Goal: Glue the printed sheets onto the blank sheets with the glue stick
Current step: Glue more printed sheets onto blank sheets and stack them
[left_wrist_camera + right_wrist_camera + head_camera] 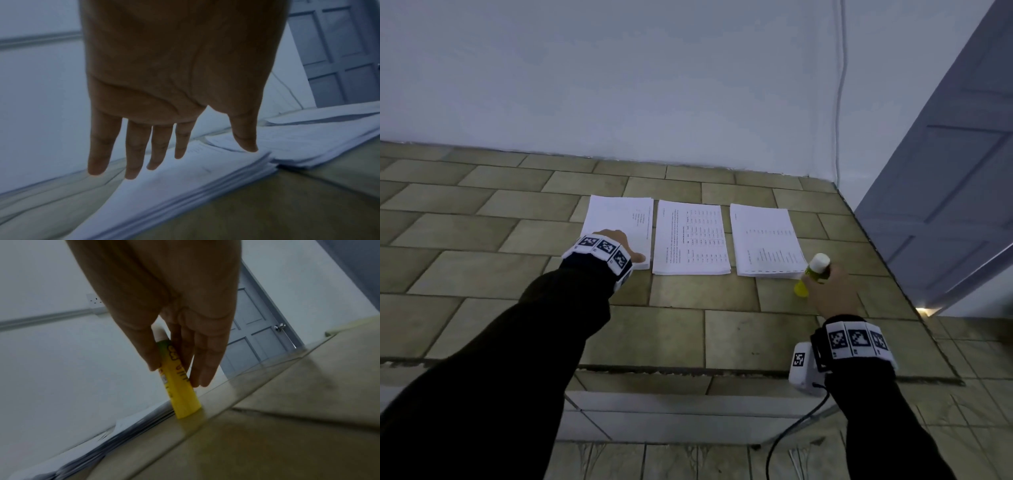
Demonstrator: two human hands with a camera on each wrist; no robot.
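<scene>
Right wrist view: yellow, white-capped glue stick (180, 382) pinched upright in right hand (168, 308); left hand (164, 81) spread, fingers straight.

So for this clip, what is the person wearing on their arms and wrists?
Both arms are in long dark sleeves, left sleeve and right sleeve. Each wrist carries a white band of square black-and-white coded tags: left band, right band. A white box with its own tag sits at the right wrist, and a black cable hangs from it. The left hand and right hand are bare.
</scene>
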